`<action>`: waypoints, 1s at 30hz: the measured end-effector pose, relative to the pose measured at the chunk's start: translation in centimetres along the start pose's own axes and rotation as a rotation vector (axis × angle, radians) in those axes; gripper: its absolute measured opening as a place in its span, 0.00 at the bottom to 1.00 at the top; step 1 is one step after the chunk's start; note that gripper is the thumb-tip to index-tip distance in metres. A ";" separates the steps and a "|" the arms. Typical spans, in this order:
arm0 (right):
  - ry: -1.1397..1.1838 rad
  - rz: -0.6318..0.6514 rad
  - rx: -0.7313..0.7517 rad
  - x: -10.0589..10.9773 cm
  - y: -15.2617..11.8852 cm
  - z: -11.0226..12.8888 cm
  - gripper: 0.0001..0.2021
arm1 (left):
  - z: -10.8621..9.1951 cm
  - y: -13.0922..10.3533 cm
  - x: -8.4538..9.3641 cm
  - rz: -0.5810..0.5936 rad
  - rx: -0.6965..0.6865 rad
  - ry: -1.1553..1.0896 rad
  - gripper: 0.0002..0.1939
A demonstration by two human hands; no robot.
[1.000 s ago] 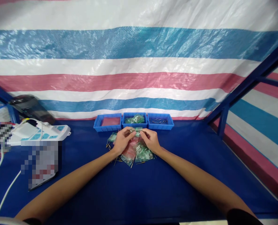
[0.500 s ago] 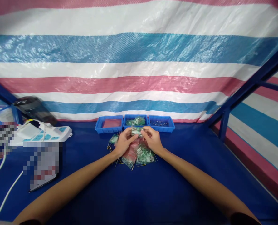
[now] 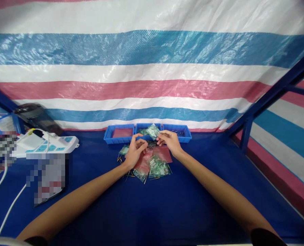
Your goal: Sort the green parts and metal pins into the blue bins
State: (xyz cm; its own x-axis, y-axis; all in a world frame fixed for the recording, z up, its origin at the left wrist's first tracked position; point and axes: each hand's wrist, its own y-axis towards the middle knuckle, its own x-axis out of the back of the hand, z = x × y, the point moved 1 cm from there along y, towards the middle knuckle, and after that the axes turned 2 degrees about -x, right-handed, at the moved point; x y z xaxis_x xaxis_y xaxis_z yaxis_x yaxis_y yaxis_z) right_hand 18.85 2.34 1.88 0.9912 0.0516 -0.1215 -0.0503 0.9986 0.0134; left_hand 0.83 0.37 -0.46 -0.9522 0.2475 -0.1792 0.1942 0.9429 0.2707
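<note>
My right hand point(image 3: 170, 141) pinches a small clear bag with green markings point(image 3: 153, 131) by its edge, over the front of the middle blue bin point(image 3: 148, 127). My left hand point(image 3: 136, 153) hovers left of it with thumb and fingers curved apart and nothing visible between them. Below both hands lies a pile of green-marked bags point(image 3: 159, 167) and pink bags point(image 3: 164, 153). Thin metal pieces with gold-coloured parts point(image 3: 155, 178) stick out around it. My left hand hides part of the pile, and dark thin pieces point(image 3: 152, 144) show between the hands.
The left blue bin point(image 3: 119, 140) holds pink bags; the right blue bin point(image 3: 185, 139) holds thin metal pieces. To the left are a white power strip point(image 3: 70, 144), a white cable point(image 3: 10, 212) and a dark bottle-like object point(image 3: 36, 114). Striped sheeting point(image 3: 152, 90) hangs behind.
My right hand has carried the green-marked bag up and away toward the middle bin. My left hand has let go of it and its fingers have spread. A pink bag now shows beneath.
</note>
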 end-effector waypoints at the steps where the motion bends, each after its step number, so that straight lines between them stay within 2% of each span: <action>1: 0.045 -0.002 -0.043 -0.1 0.1 -0.1 0.13 | 0.0 0.0 0.0 0.012 0.003 0.007 0.19; 4: 0.136 0.021 -0.118 -0.3 0.0 -0.2 0.19 | -0.1 -0.1 -0.1 0.032 0.009 0.016 0.17; 8: 0.048 0.044 -0.048 -0.3 0.0 -0.3 0.21 | -0.1 -0.1 0.0 0.039 0.015 0.015 0.16; 10: -0.165 0.048 0.052 0.1 0.1 0.0 0.17 | -0.1 -0.1 0.0 0.046 0.018 0.023 0.16; 13: -0.654 0.069 0.253 0.9 -0.1 1.2 0.08 | 0.0 -0.1 0.0 0.057 0.025 0.033 0.15; 15: -0.926 0.127 0.308 1.4 -0.2 2.0 0.06 | 0.0 -0.1 0.1 0.060 0.030 0.032 0.15; 18: -1.196 0.267 0.258 2.1 -0.6 2.6 0.05 | 0.1 -0.1 0.1 0.065 0.034 0.029 0.14; 22: -1.394 0.372 0.196 2.3 -1.1 2.5 0.12 | 0.1 -0.1 0.1 0.074 0.027 0.025 0.14; 27: -1.487 0.386 0.108 1.9 -1.5 2.3 0.12 | 0.1 -0.1 0.1 0.062 0.021 0.040 0.14; 30: -1.484 0.373 0.113 1.8 -1.3 2.2 0.10 | 0.2 0.0 0.1 0.062 0.022 0.040 0.14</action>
State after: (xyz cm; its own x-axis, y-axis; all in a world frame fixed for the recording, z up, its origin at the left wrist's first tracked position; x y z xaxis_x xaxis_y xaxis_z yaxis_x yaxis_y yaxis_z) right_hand 21.01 1.10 3.78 0.1529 0.1692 0.9737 -0.3746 0.9216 -0.1013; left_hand 0.74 0.43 -0.66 -0.9467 0.2969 -0.1248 0.2578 0.9308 0.2590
